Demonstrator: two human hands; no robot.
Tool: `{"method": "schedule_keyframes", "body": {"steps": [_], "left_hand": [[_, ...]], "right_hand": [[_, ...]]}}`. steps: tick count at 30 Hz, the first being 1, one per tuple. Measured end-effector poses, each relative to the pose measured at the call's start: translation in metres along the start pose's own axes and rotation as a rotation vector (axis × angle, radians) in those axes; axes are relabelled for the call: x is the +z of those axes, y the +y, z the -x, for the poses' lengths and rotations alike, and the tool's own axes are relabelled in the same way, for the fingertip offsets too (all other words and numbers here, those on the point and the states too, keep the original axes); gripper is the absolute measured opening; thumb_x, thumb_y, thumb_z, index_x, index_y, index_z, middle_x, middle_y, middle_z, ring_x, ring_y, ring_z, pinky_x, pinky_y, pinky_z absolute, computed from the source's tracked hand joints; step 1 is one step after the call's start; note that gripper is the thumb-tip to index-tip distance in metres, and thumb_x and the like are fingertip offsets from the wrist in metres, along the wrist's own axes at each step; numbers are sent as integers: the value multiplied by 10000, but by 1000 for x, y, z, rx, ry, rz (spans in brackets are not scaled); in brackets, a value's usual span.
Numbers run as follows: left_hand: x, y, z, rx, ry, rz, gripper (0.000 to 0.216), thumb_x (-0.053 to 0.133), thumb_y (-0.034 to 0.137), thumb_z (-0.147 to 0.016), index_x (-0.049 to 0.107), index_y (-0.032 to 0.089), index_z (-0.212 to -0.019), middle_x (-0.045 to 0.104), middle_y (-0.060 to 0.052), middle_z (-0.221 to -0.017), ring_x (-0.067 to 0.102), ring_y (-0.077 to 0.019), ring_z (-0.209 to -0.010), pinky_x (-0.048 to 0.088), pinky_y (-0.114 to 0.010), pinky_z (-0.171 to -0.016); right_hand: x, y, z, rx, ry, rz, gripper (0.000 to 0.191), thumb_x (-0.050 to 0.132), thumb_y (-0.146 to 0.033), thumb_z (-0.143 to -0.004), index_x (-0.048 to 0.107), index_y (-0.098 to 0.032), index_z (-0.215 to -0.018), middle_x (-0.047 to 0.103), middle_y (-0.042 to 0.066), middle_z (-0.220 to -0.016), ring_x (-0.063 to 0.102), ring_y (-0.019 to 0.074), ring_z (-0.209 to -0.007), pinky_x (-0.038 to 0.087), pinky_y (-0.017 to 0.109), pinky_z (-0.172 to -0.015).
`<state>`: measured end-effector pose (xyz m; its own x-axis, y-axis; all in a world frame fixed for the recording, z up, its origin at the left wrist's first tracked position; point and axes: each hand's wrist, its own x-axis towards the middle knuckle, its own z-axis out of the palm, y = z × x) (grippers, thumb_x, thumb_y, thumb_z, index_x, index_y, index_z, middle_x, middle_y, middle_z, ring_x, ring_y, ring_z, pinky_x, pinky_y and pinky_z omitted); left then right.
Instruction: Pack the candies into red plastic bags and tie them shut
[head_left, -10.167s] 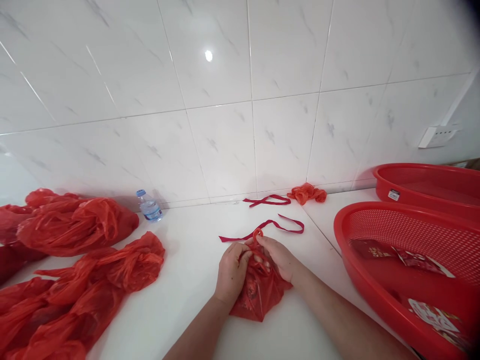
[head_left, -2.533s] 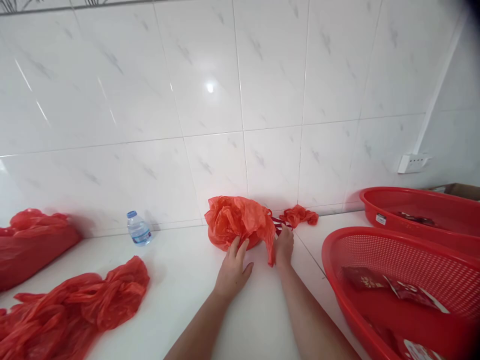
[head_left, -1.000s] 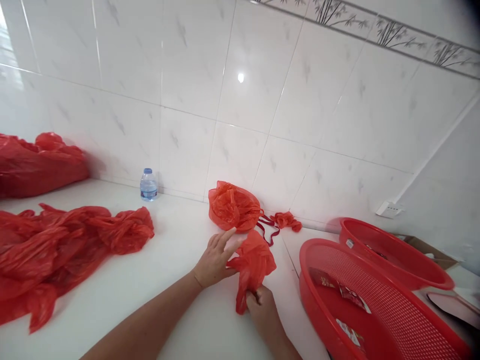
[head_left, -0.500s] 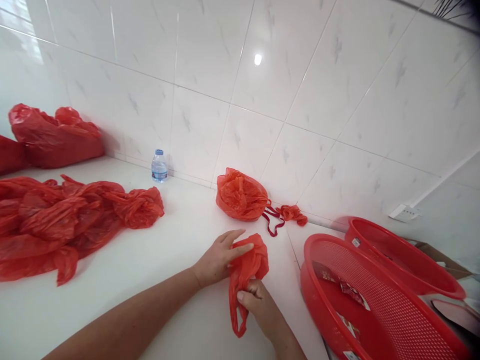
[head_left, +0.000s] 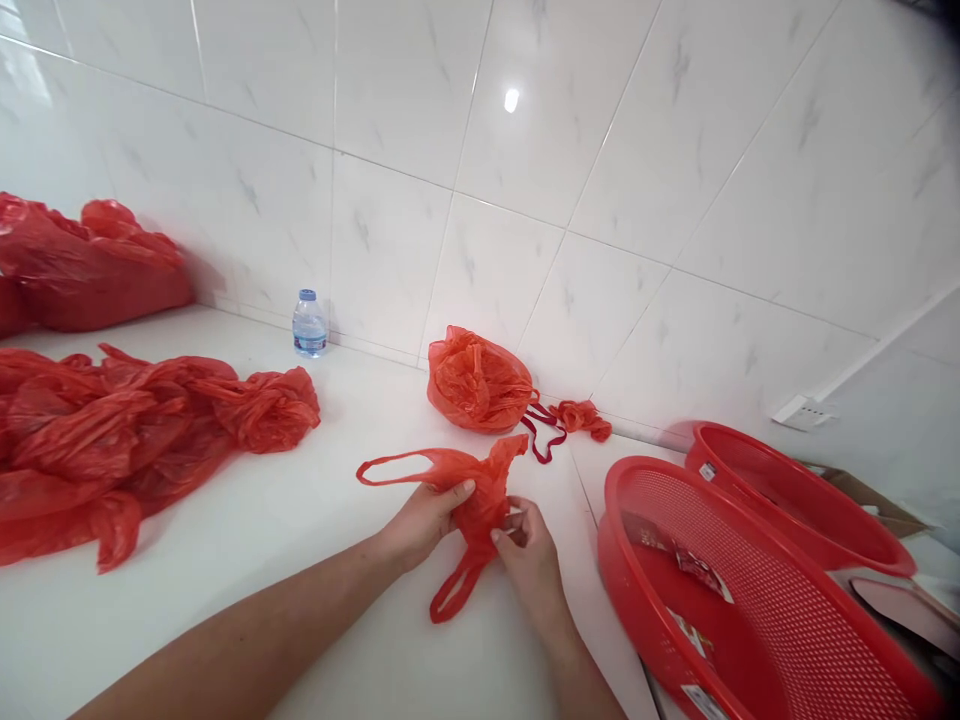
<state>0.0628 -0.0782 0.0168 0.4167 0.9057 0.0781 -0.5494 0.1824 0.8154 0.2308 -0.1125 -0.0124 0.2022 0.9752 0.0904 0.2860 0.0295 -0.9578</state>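
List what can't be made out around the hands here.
Head view only.
Thin red plastic bag, pinched by left hand and right hand: inside hidden by crumpled film.
Round red plastic bundle: contents hidden by its film.
Printed packets in red mesh basket: print too small.
Clear water bottle: label too small.

Single head-worn view.
Looks forward and down, close over the left hand (head_left: 420,520) and right hand (head_left: 531,560), facing a tiled wall (head_left: 465,130).

The left hand (head_left: 421,518) and right hand (head_left: 529,556) are bare, and so are both forearms (head_left: 285,640).
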Motion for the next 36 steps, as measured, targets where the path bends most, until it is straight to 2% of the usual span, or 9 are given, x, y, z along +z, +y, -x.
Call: {"method": "schedule_keyframes", "body": {"steps": [3, 6, 9, 12, 15, 20, 26, 31, 36], "left_hand": [[-16, 9, -9, 57, 192, 48, 332, 652, 423, -765, 613, 146, -944, 695, -99, -889, 662, -234, -801, 515, -364, -728], [-30, 16, -16, 113, 341, 63, 370, 669, 440, -739, 598, 154, -962, 692, -79, -877, 662, -215, -758, 515, -357, -718], [-30, 13, -17, 170, 409, 19, 374, 690, 442, -713, 597, 143, -916, 687, -65, -845, 654, -199, -748, 506, -331, -713], [-17, 3, -10, 123, 377, -28, 357, 670, 459, -728, 594, 141, -871, 689, -69, -830, 652, -210, -767, 502, -332, -713], [-6, -3, -2, 20, 243, -45, 379, 632, 483, -757, 609, 135, -904, 695, -101, -880, 655, -244, -824, 507, -372, -748], [-5, 2, 0, -29, 114, -63, 437, 592, 499, -788, 620, 124, -1011, 682, -135, -1003, 630, -278, -959, 500, -408, -824], [-28, 13, -12, -18, 245, 44, 392, 589, 493, -799, 622, 156, -997, 667, -115, -1050, 633, -241, -954, 530, -350, -782], [-44, 18, -21, -41, 381, 111, 299, 648, 417, -775, 621, 178, -953, 673, -74, -993, 638, -172, -864, 534, -244, -693], [-64, 27, -27, 36, 540, -49, 241, 624, 382, -781, 586, 144, -799, 645, -73, -812, 628, -154, -722, 529, -276, -674]], "right_hand": [[-16, 6, -9, 47, 34, 0, 177, 551, -337, -730, 596, -187, -813, 591, -2, -700, 528, 132, -568, 433, 252, -524], [-24, 2, -10, 60, 48, -82, 241, 565, -424, -750, 575, -187, -795, 581, -5, -683, 518, 119, -541, 370, 224, -469], [-8, -11, 5, 26, -137, -132, 372, 439, -546, -826, 549, -192, -800, 550, -19, -600, 476, 105, -478, 335, 218, -441], [20, -21, 24, -55, -191, -21, 349, 493, -537, -804, 542, -209, -912, 577, -14, -682, 526, 127, -584, 424, 245, -556], [38, -22, 29, -49, -61, 163, 473, 680, -421, -664, 494, -243, -1060, 621, 19, -931, 581, 180, -788, 461, 280, -677], [23, -12, 10, -33, 10, 189, 198, 493, -243, -732, 526, -248, -927, 655, -1, -878, 613, 177, -755, 454, 276, -641], [-11, 0, -9, 151, 94, -115, 146, 525, -275, -717, 582, -185, -817, 598, -13, -618, 566, 143, -537, 452, 263, -533], [-18, 4, -12, 265, 89, -558, 248, 670, -298, -677, 597, -193, -889, 674, 27, -881, 651, 195, -843, 523, 281, -662], [-27, 4, -15, 312, 129, -856, 264, 730, -223, -648, 623, -192, -888, 687, 22, -955, 655, 196, -899, 549, 299, -736]]}}
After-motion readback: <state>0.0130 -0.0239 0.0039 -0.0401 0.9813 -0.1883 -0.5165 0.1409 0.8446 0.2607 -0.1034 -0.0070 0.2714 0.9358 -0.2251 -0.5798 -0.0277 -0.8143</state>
